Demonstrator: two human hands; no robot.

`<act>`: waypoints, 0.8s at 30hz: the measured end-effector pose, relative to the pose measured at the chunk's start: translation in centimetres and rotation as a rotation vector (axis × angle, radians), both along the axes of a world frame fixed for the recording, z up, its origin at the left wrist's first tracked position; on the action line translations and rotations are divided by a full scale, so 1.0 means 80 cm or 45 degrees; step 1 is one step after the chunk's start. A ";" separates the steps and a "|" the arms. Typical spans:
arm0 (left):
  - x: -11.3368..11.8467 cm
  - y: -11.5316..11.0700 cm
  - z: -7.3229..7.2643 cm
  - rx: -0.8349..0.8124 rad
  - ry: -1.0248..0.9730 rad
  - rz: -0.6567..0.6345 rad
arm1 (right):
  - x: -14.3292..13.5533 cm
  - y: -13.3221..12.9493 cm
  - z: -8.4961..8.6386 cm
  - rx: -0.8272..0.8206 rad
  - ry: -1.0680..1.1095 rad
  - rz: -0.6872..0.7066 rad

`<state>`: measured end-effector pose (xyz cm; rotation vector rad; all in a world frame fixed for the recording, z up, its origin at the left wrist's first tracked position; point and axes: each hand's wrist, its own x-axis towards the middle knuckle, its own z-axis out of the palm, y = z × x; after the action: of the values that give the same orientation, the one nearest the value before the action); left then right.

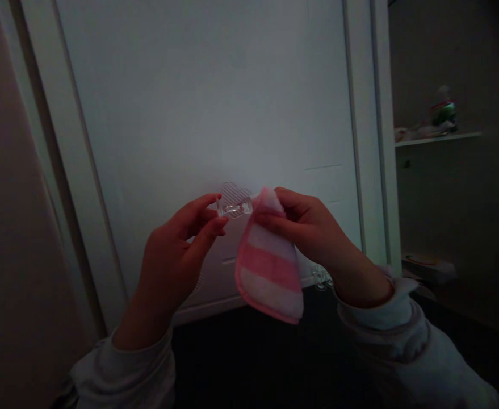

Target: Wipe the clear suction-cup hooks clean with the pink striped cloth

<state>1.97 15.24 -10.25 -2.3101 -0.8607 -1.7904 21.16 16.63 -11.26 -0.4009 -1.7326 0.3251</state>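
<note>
A small clear plastic piece (pixel 234 210) with a rounded, striped, petal-like outline is pinched at its left end between the thumb and fingertips of my left hand (pixel 176 244). Just right of it, my right hand (pixel 306 224) grips a pink-and-white striped fluffy cloth (pixel 270 267) near its top corner. Its lower part hangs down loose. The cloth's top edge meets the right end of the clear piece; whether they press together I cannot tell.
A pale panelled surface (pixel 215 102) stands upright in front, above a dark surface (pixel 266 363). Other clear objects (pixel 321 277) sit near my right wrist. On the right, a shelf (pixel 440 139) holds blurred items, and a pale packet (pixel 430 267) lies lower down.
</note>
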 end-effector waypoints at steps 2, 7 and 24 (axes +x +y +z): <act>-0.001 -0.001 0.002 -0.013 0.014 0.009 | 0.000 -0.002 0.001 0.047 -0.024 -0.056; 0.005 -0.006 0.001 -0.055 0.052 0.025 | 0.004 -0.001 0.001 0.071 -0.073 -0.081; 0.006 -0.005 0.000 -0.072 0.027 -0.042 | 0.004 0.000 0.001 0.094 -0.111 0.007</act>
<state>2.44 14.86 -10.24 -2.3875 -0.8860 -1.7734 21.49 16.66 -11.15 -0.3615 -1.8254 0.2496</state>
